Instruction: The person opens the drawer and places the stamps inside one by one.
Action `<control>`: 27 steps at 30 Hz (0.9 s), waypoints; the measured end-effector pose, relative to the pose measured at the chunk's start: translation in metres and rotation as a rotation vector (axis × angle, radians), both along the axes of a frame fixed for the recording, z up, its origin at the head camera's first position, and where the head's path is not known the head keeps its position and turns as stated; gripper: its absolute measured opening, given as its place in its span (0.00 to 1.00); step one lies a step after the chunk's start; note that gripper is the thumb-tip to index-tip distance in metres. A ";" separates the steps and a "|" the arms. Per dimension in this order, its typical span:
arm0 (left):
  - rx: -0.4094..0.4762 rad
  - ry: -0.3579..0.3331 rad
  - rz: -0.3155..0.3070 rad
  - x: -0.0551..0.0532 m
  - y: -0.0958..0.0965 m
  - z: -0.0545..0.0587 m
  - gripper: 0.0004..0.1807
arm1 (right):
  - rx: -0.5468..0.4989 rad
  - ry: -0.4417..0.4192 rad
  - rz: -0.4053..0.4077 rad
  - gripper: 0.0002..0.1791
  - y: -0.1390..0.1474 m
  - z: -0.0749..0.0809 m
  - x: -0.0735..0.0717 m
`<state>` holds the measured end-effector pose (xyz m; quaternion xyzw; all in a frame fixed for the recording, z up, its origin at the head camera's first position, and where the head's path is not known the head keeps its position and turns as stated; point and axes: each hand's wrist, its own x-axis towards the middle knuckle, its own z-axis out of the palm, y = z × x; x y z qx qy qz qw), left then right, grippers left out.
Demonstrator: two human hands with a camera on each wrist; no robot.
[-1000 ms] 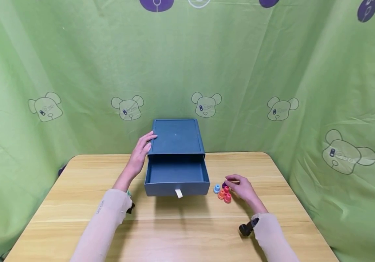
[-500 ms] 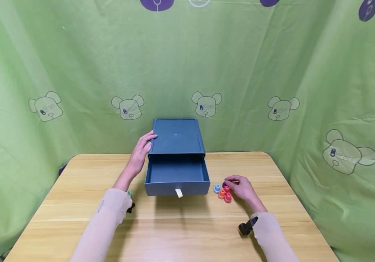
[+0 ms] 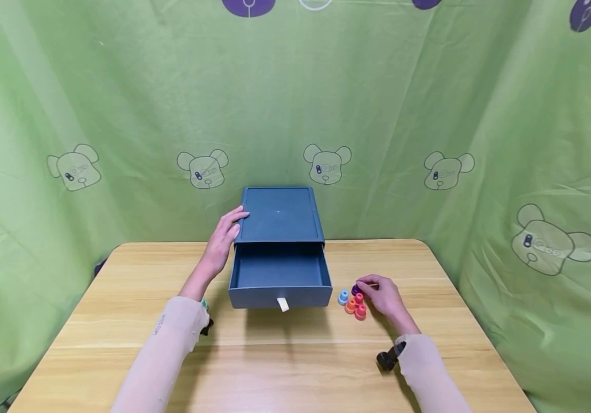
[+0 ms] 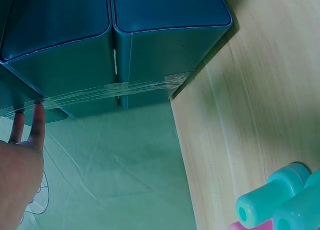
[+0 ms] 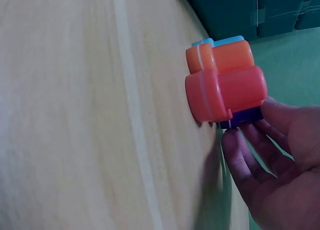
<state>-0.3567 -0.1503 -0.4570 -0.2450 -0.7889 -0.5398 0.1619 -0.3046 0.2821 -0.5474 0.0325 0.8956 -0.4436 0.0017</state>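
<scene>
Little has moved: left hand (image 3: 219, 241) resting loosely on the blue box (image 3: 280, 215), right hand (image 3: 384, 295) pinching the purple piece (image 5: 243, 118).

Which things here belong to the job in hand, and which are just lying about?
Likely in the job:
blue drawer unit, touched by left hand
purple piece, touched by right hand
light blue piece, orange piece, red pieces alongside

Likely lying about:
teal pieces
pink thing, partly seen
</scene>
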 end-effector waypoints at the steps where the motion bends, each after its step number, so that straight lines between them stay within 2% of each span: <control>1: 0.000 0.001 0.000 0.000 0.000 0.000 0.23 | -0.001 0.004 -0.003 0.17 0.000 0.000 0.000; 8: 0.005 0.003 0.003 0.000 0.001 0.000 0.23 | -0.027 0.053 -0.017 0.17 0.002 0.005 0.001; 15: -0.001 -0.005 0.008 0.002 0.001 0.000 0.23 | -0.057 0.063 -0.012 0.18 0.001 0.015 0.004; 27: -0.004 -0.008 0.005 0.002 0.001 0.000 0.23 | 0.000 0.166 0.008 0.18 -0.005 0.041 0.015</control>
